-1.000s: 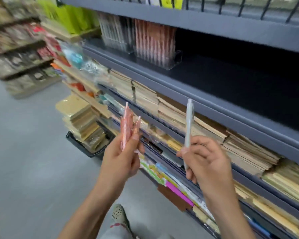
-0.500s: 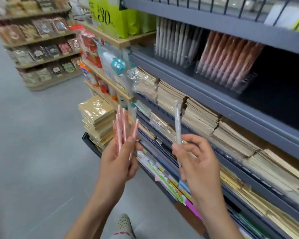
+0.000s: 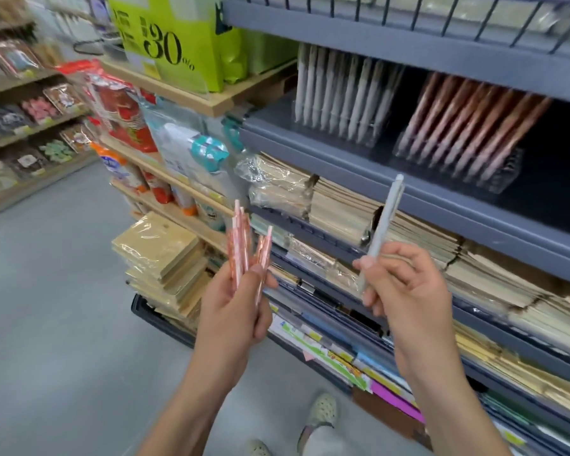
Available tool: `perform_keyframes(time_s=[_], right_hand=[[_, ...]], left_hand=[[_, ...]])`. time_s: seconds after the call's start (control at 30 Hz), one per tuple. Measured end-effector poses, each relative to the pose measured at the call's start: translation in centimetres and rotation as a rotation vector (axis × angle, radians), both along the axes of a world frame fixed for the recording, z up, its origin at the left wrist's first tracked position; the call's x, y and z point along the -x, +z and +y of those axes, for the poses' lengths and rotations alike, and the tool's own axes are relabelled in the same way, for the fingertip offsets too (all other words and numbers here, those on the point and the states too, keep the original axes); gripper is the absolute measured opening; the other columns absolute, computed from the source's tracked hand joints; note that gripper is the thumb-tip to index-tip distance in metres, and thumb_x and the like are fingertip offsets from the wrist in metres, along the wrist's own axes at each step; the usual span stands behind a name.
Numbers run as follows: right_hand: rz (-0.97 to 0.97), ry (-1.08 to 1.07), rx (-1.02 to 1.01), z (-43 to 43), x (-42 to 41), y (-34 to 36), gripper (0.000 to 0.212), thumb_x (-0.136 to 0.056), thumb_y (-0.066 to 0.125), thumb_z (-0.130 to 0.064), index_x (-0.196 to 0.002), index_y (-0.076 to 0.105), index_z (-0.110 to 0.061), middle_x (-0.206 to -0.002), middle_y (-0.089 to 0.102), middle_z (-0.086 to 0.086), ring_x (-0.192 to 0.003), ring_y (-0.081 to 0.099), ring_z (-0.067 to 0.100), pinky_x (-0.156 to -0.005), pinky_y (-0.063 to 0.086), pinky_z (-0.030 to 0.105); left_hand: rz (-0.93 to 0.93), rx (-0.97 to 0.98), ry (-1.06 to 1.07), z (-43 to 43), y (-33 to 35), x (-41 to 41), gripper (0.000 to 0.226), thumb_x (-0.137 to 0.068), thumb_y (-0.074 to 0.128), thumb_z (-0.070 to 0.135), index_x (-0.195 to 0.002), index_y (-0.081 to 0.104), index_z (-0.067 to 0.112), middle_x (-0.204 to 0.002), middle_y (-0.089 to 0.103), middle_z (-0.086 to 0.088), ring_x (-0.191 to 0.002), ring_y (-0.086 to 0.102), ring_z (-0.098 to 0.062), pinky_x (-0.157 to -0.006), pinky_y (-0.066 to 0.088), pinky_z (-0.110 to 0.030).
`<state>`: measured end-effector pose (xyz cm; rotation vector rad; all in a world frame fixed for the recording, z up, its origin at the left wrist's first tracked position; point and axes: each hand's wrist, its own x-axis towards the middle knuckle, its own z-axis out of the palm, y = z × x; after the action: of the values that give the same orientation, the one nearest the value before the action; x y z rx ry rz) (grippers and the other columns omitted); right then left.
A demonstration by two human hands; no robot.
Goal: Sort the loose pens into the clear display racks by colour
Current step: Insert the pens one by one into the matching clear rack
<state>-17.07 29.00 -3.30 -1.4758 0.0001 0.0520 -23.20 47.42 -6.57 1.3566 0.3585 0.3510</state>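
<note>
My left hand grips a bunch of several pink pens, their tips pointing up. My right hand pinches a single pale grey pen, held upright and leaning slightly right. On the grey shelf above stand two clear display racks. The left rack holds a row of grey-white pens. The right rack holds a row of pink pens. Both hands are well below and in front of the racks.
Below the pen shelf, tiers of wrapped notebooks and coloured paper pads fill the unit. A wooden end display with packets and a green 30% sign stands to the left. Stacked kraft pads sit on a dark tray. Grey floor lies to the left.
The view has swung so the two racks sit closer and further right. Both hands keep their pens and stay roughly level, the grey pen now tilting a little more to the right.
</note>
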Motion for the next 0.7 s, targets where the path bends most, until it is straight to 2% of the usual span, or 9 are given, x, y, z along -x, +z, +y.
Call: perform_keyframes(time_s=[0.2,0.37,0.47,0.53,0.6,0.7], right_hand=[[-0.100,-0.168,0.022,0.4,-4.0,0.6,0.006,-0.089,0.069,-0.023,-0.094,0.066,-0.021,-0.079,0.072,0.009,-0.054,0.062,0.019,-0.049,0.051,0.023],[-0.172,-0.211,0.121,1.7,-8.4,0.9,0.007,-0.091,0.068,-0.026,-0.090,0.067,-0.019,-0.082,0.074,0.005,-0.056,0.062,0.012,-0.051,0.051,0.023],[-0.245,-0.281,0.175,2.5,-11.7,1.3,0.007,-0.090,0.067,-0.028,-0.090,0.064,-0.021,-0.084,0.076,-0.002,-0.065,0.065,0.006,-0.060,0.050,0.020],[-0.285,-0.336,0.175,2.8,-14.1,1.7,0.006,-0.090,0.066,-0.026,-0.090,0.062,-0.022,-0.083,0.076,-0.001,-0.070,0.069,0.011,-0.063,0.052,0.021],[-0.331,-0.382,0.191,2.8,-16.4,2.1,0.006,-0.089,0.065,-0.025,-0.091,0.060,-0.022,-0.081,0.075,0.000,-0.072,0.072,0.015,-0.065,0.055,0.022],[-0.391,-0.438,0.232,2.8,-19.2,2.6,0.008,-0.086,0.064,-0.021,-0.088,0.063,-0.028,-0.083,0.074,-0.003,-0.076,0.073,0.016,-0.072,0.061,0.035]], left_hand=[[-0.024,0.042,-0.077,2.1,-0.5,-4.1,0.033,-0.089,0.055,0.044,-0.084,0.061,0.012,-0.042,0.032,-0.004,-0.032,0.024,-0.017,-0.037,0.025,-0.020],[-0.036,0.029,-0.080,4.0,-0.1,-8.1,0.032,-0.093,0.053,0.038,-0.089,0.059,0.007,-0.044,0.031,-0.003,-0.034,0.025,-0.016,-0.036,0.024,-0.021],[-0.051,0.027,-0.114,4.9,0.4,-10.8,0.033,-0.094,0.053,0.035,-0.092,0.058,0.002,-0.050,0.031,-0.016,-0.034,0.027,-0.015,-0.036,0.025,-0.019],[-0.051,0.015,-0.144,5.4,0.5,-12.7,0.028,-0.098,0.052,0.030,-0.090,0.059,0.005,-0.055,0.032,-0.022,-0.035,0.028,-0.015,-0.037,0.024,-0.019],[-0.052,0.007,-0.168,5.7,0.4,-14.6,0.027,-0.103,0.049,0.025,-0.085,0.060,0.007,-0.050,0.030,-0.014,-0.035,0.027,-0.016,-0.037,0.023,-0.019],[-0.046,0.019,-0.188,6.0,0.1,-16.9,0.029,-0.104,0.047,0.020,-0.080,0.060,0.013,-0.059,0.034,-0.022,-0.037,0.027,-0.016,-0.038,0.022,-0.021]])
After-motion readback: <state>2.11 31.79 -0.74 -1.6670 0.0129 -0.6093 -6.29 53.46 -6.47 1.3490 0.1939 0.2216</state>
